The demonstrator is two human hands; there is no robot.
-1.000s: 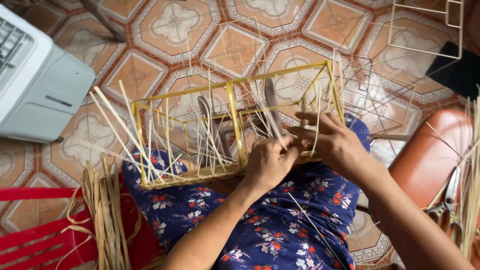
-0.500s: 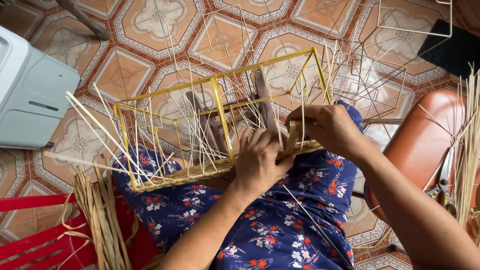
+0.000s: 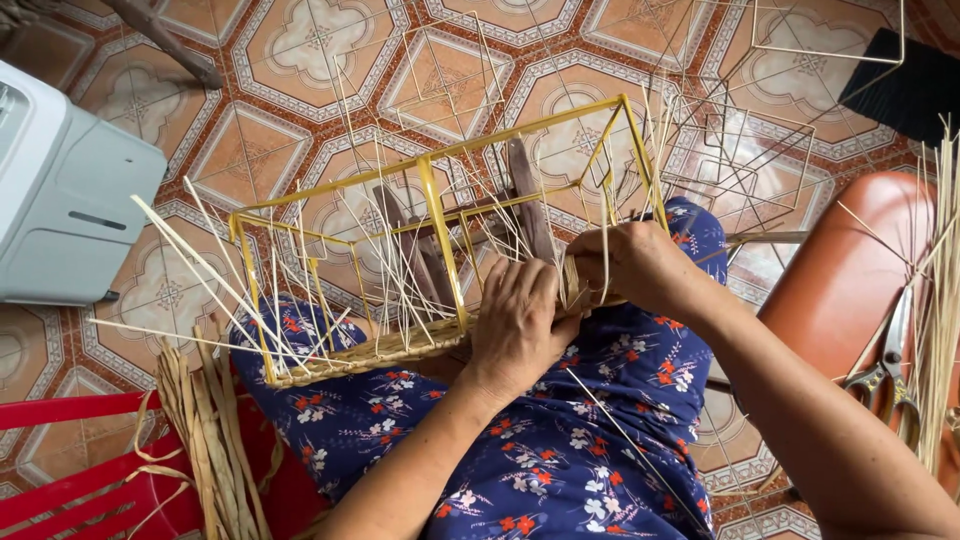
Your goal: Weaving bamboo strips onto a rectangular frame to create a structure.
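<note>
A yellow wire basket frame (image 3: 432, 205) rests on my lap, over a blue floral dress (image 3: 560, 450). Pale reed strands (image 3: 300, 290) stick out of it in many directions, and a woven band (image 3: 370, 352) runs along its near bottom edge. My left hand (image 3: 518, 322) presses flat on the near rim, fingers closed over the weave. My right hand (image 3: 632, 262) pinches strands at the frame's right near corner, right beside the left hand.
A bundle of flat dried fibre (image 3: 205, 430) lies on a red plastic stool (image 3: 80, 480) at lower left. A white-grey appliance (image 3: 65, 200) stands at left. At right an orange-brown seat (image 3: 850, 270) holds scissors (image 3: 885, 375) and long reeds (image 3: 940, 270). Bare wire frames (image 3: 790, 60) sit on the tiled floor.
The view has shifted, so the frame now sits lower and further right in view. Both hands stay at the near right rim, drawn a little closer together.
</note>
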